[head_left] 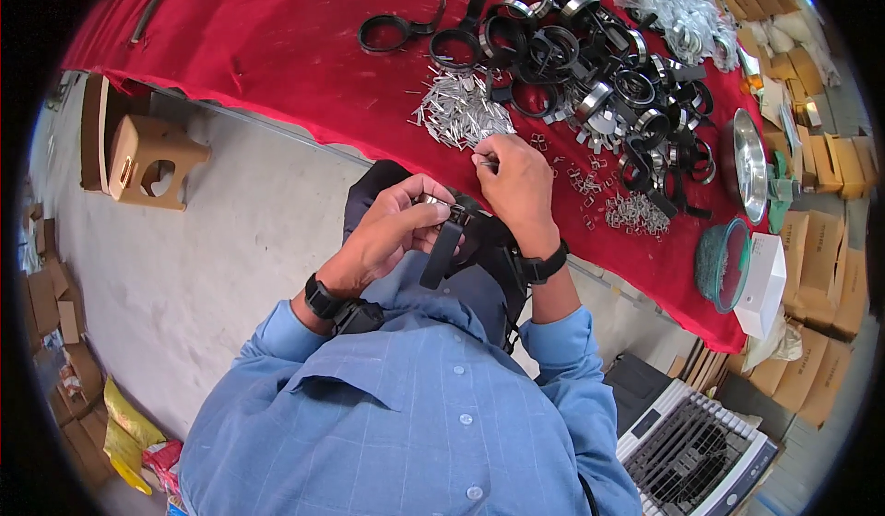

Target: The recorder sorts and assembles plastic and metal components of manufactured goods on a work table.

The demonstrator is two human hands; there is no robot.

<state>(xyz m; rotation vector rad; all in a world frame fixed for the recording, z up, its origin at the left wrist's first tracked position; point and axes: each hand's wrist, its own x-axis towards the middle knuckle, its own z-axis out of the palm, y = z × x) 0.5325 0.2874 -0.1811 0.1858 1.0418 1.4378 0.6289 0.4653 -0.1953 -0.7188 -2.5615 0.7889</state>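
Observation:
In front of my body, my left hand [385,226] is closed on a black ring clamp with a flat black tab [442,254] that points down toward my lap. My fingers hide much of its ring. At the table's near edge my right hand [521,182] is pinched, fingertips beside a heap of thin silver metal pins [458,109]. Something small may be between those fingertips, too hidden to name. Just right of this hand lie loose small metal clips [636,214]. Beyond is a large pile of black ring clamps [553,48], some with silver bands.
A red cloth [277,46] covers the table. On its right side are a metal bowl [749,166], a green-rimmed basket [735,265] and a white box [761,286]. Clear plastic bags [678,5] lie at the far right. A brown stool [152,161] stands on the floor to the left.

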